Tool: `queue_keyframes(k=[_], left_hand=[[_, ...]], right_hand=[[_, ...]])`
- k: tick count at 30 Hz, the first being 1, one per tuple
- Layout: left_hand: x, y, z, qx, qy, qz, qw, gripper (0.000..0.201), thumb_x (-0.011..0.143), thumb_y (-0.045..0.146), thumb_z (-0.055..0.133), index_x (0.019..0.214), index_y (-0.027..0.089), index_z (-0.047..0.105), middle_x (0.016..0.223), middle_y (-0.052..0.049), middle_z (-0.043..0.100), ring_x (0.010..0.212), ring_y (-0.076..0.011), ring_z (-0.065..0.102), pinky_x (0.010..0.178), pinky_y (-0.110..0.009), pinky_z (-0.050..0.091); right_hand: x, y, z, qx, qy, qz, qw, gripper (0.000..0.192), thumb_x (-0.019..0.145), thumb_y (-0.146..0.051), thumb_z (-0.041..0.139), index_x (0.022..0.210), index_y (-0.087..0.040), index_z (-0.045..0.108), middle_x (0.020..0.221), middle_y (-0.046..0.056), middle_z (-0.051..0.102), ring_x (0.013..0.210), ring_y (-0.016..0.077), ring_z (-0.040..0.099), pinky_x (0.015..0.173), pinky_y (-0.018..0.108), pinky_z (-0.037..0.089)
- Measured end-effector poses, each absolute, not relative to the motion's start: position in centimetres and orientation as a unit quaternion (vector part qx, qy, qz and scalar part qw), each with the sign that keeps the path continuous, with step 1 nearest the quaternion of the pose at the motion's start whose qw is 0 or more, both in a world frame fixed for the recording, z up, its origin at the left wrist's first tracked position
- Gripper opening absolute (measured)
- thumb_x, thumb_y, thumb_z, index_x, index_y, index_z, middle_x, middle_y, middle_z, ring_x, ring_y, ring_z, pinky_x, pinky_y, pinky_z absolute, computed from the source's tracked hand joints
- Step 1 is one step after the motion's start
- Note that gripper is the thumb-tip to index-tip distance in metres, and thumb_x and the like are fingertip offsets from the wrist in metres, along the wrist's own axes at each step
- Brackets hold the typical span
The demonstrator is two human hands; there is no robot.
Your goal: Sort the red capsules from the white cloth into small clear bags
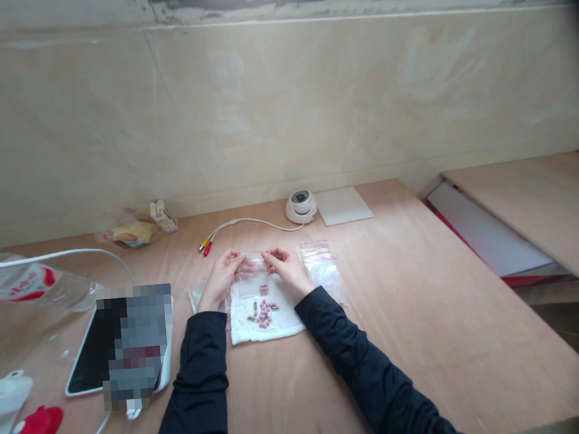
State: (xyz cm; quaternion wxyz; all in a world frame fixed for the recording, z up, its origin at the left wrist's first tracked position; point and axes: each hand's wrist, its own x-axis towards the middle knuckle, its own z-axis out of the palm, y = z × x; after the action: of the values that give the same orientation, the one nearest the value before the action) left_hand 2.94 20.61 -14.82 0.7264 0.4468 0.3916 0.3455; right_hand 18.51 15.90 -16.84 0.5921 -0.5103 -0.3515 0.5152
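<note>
My left hand (224, 275) and my right hand (287, 268) meet over the far edge of a white tissue (258, 323) on the wooden table (417, 314). Between the fingertips of both hands is a small clear zip bag (254, 264), pinched at its two ends. On the tissue lie several small pink pills (263, 311) with a few dark ones among them. A stack of clear zip bags with red strips (320, 263) lies just right of my right hand. Both arms wear dark sleeves.
A tablet (92, 353) with a white cable lies at the left, a plastic water bottle (34, 285) behind it. A white dome camera (301, 206) with a cable and a white square pad (343, 205) sit by the wall. Snack wrappers (137, 230) lie far left.
</note>
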Motion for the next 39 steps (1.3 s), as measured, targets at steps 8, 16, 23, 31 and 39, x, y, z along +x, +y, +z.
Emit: queue_keyframes(k=[8,16,23,31,39], left_hand=[[2.99,20.65,-14.90,0.454,0.390,0.352,0.720,0.030,0.072,0.031,0.070,0.077,0.017,0.044,0.068,-0.003,0.071,0.061,-0.0180,0.070,0.053,-0.023,0.054],[2.96,20.75,-15.17,0.463,0.391,0.346,0.717,0.028,0.072,0.031,0.069,0.081,0.016,0.048,0.070,-0.005,0.071,0.066,-0.0189,0.070,0.058,-0.025,0.054],[3.13,20.66,-14.89,0.483,0.398,0.341,0.702,0.027,0.071,0.030,0.070,0.086,0.013,0.055,0.073,-0.005,0.072,0.067,-0.0185,0.070,0.062,-0.026,0.054],[3.23,20.58,-15.19,0.502,0.416,0.335,0.680,0.024,0.072,0.030,0.069,0.082,0.013,0.056,0.069,-0.005,0.071,0.064,-0.0158,0.069,0.061,-0.024,0.054],[3.23,20.66,-15.50,0.509,0.414,0.333,0.678,0.026,0.071,0.032,0.070,0.079,0.012,0.055,0.067,-0.006,0.071,0.061,-0.0155,0.068,0.061,-0.024,0.054]], right_hand=[[18.57,15.75,-16.81,-0.509,-0.354,0.513,0.594,0.030,0.067,-0.045,0.067,0.071,-0.016,0.062,0.061,-0.001,0.058,0.052,0.0109,0.051,0.051,0.024,0.044],[18.57,15.55,-16.38,-0.510,-0.359,0.521,0.583,0.032,0.067,-0.044,0.068,0.076,-0.013,0.069,0.061,0.001,0.063,0.054,0.0118,0.053,0.054,0.025,0.044],[18.52,15.52,-16.22,-0.511,-0.359,0.522,0.581,0.029,0.068,-0.040,0.068,0.079,-0.013,0.070,0.063,0.002,0.064,0.054,0.0118,0.053,0.055,0.025,0.043],[18.51,15.52,-16.17,-0.517,-0.362,0.521,0.575,0.026,0.068,-0.037,0.067,0.077,-0.013,0.069,0.061,0.002,0.063,0.054,0.0121,0.053,0.055,0.025,0.042],[18.52,15.83,-16.97,-0.518,-0.383,0.510,0.570,0.024,0.069,-0.036,0.066,0.075,-0.012,0.068,0.056,0.000,0.060,0.053,0.0110,0.051,0.054,0.023,0.039]])
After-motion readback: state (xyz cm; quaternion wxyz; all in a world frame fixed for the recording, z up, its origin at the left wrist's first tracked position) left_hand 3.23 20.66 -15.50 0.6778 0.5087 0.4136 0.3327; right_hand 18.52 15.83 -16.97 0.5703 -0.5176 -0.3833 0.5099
